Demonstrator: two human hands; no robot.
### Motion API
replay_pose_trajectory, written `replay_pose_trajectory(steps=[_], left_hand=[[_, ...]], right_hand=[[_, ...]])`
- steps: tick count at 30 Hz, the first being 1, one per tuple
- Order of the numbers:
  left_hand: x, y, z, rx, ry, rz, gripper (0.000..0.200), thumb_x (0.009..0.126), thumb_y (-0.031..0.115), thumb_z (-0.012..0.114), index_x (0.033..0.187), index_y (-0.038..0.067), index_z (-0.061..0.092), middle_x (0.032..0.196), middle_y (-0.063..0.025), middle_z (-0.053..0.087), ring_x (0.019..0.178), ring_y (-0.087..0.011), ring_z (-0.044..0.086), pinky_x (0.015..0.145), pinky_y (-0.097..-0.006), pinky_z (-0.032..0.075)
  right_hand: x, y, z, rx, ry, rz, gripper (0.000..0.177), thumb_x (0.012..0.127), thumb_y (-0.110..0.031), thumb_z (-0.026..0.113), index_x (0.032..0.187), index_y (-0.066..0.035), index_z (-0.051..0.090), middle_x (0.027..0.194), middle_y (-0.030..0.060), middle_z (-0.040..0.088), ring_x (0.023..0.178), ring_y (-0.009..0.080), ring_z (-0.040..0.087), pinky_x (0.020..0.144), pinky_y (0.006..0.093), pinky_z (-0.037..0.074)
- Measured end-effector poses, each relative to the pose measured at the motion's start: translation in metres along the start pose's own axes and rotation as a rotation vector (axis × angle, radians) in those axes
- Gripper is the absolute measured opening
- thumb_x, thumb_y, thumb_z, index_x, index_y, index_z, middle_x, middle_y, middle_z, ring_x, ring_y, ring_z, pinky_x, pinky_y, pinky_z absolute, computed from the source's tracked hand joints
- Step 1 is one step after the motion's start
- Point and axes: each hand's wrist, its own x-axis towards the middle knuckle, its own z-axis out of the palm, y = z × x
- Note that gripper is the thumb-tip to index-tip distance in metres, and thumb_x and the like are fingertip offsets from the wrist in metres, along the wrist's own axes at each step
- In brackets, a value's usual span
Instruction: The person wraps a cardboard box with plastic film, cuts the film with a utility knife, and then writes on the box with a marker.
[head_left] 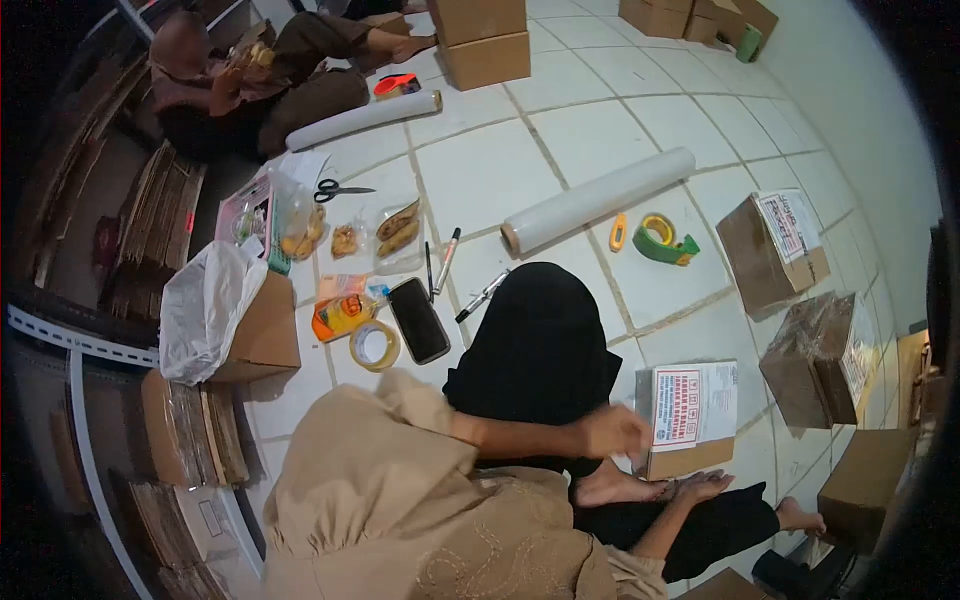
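A small cardboard box [660,464] rests on the floor, with a white paper label [705,405] printed in red on its top and clear plastic at its left side. Just left of the box is my left hand [612,432], reaching across my knee; its fingers look bent but are smeared by motion, so I cannot make out whether they hold anything. My right hand [706,487] lies palm up at the box's near edge, fingers stretched out and nothing visible in them. My bare foot [615,485] is between the two hands.
Labelled boxes [765,255] stand at right. A plastic film roll [600,200], orange cutter [618,233], green tape dispenser [665,240], markers [447,262], phone [419,320], yellowish tape roll [374,346] and scissors [342,190] lie ahead. Another person [250,90] sits at far left.
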Motion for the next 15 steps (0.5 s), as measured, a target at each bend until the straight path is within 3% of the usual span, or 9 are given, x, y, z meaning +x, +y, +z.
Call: replay_pose_trajectory(steps=[1, 2, 4, 6, 7, 10, 11, 13, 15], left_hand=[[-0.018, 0.012, -0.019, -0.142, 0.185, 0.007, 0.021, 0.085, 0.014, 0.059, 0.102, 0.001, 0.061, 0.087, -0.0089, 0.062, 0.075, -0.0136, 0.061, 0.065, -0.0275, 0.051], [-0.032, 0.012, -0.04, -0.013, 0.504, 0.268, 0.016, 0.088, 0.016, 0.057, 0.095, 0.002, 0.061, 0.086, -0.0072, 0.061, 0.071, -0.0106, 0.058, 0.062, -0.0256, 0.05], [-0.051, 0.01, -0.098, 0.206, 1.094, 0.546, 0.009, 0.085, 0.009, 0.057, 0.088, 0.002, 0.061, 0.076, -0.0047, 0.058, 0.065, -0.0089, 0.054, 0.057, -0.0219, 0.042], [-0.079, 0.001, -0.16, 0.559, 1.339, 0.373, 0.013, 0.081, 0.005, 0.058, 0.093, 0.002, 0.06, 0.082, -0.0125, 0.06, 0.07, -0.023, 0.059, 0.062, -0.0324, 0.047], [-0.088, -0.043, -0.204, 0.906, 1.297, 0.295, 0.017, 0.079, 0.006, 0.059, 0.095, 0.001, 0.059, 0.089, -0.0173, 0.06, 0.076, -0.033, 0.06, 0.068, -0.0401, 0.048], [-0.103, -0.086, -0.235, 1.09, 1.006, -0.421, 0.034, 0.072, 0.027, 0.067, 0.094, 0.002, 0.059, 0.096, -0.0202, 0.059, 0.088, -0.0374, 0.058, 0.077, -0.0447, 0.047], [-0.1, -0.114, -0.245, 1.205, 0.952, -0.341, 0.029, 0.073, 0.026, 0.066, 0.086, 0.001, 0.06, 0.09, -0.0206, 0.06, 0.082, -0.039, 0.059, 0.074, -0.0458, 0.047], [-0.097, -0.148, -0.259, 1.123, 1.069, -0.112, 0.019, 0.069, 0.017, 0.065, 0.07, -0.001, 0.06, 0.073, -0.0205, 0.058, 0.072, -0.0395, 0.057, 0.068, -0.0464, 0.046], [-0.105, -0.131, -0.256, 1.2, 0.962, -0.156, 0.017, 0.064, 0.012, 0.065, 0.072, -0.002, 0.061, 0.069, -0.0207, 0.06, 0.068, -0.0366, 0.06, 0.065, -0.0424, 0.047]], right_hand=[[-0.024, -0.007, 0.003, 0.115, -0.163, 0.119, 0.06, 0.091, -0.046, 0.036, 0.134, -0.004, 0.032, 0.133, 0.0148, 0.039, 0.118, 0.0278, 0.043, 0.098, 0.043, 0.034], [-0.036, -0.012, 0.006, 0.228, -0.32, 0.24, 0.06, 0.091, -0.047, 0.036, 0.133, -0.004, 0.033, 0.134, 0.0153, 0.039, 0.12, 0.0281, 0.041, 0.099, 0.0427, 0.033], [-0.039, -0.003, 0.018, 0.196, -0.417, 0.194, 0.062, 0.091, -0.049, 0.036, 0.134, -0.004, 0.033, 0.135, 0.0154, 0.038, 0.121, 0.0296, 0.039, 0.1, 0.0426, 0.031], [-0.05, -0.004, 0.026, 0.172, -0.485, 0.142, 0.064, 0.09, -0.05, 0.036, 0.134, -0.004, 0.033, 0.136, 0.0154, 0.037, 0.123, 0.031, 0.037, 0.102, 0.0425, 0.03], [-0.059, -0.009, 0.032, 0.197, -0.468, 0.229, 0.066, 0.09, -0.052, 0.037, 0.135, -0.005, 0.031, 0.136, 0.0154, 0.036, 0.123, 0.0318, 0.036, 0.102, 0.0429, 0.03], [-0.074, -0.019, 0.032, 0.181, -0.509, 0.267, 0.072, 0.088, -0.057, 0.038, 0.137, -0.006, 0.028, 0.137, 0.0148, 0.036, 0.123, 0.0332, 0.036, 0.104, 0.0425, 0.029], [-0.071, -0.015, 0.031, 0.199, -0.497, 0.22, 0.065, 0.089, -0.054, 0.037, 0.133, -0.006, 0.036, 0.13, 0.0123, 0.044, 0.116, 0.0313, 0.045, 0.099, 0.0422, 0.035], [-0.068, -0.011, 0.025, 0.18, -0.44, 0.284, 0.065, 0.09, -0.052, 0.039, 0.134, -0.006, 0.034, 0.132, 0.0117, 0.042, 0.12, 0.0306, 0.041, 0.101, 0.0408, 0.033], [-0.08, -0.009, 0.023, 0.179, -0.347, 0.198, 0.064, 0.091, -0.042, 0.041, 0.139, -0.004, 0.024, 0.137, 0.0108, 0.036, 0.121, 0.0289, 0.039, 0.103, 0.0384, 0.031]])
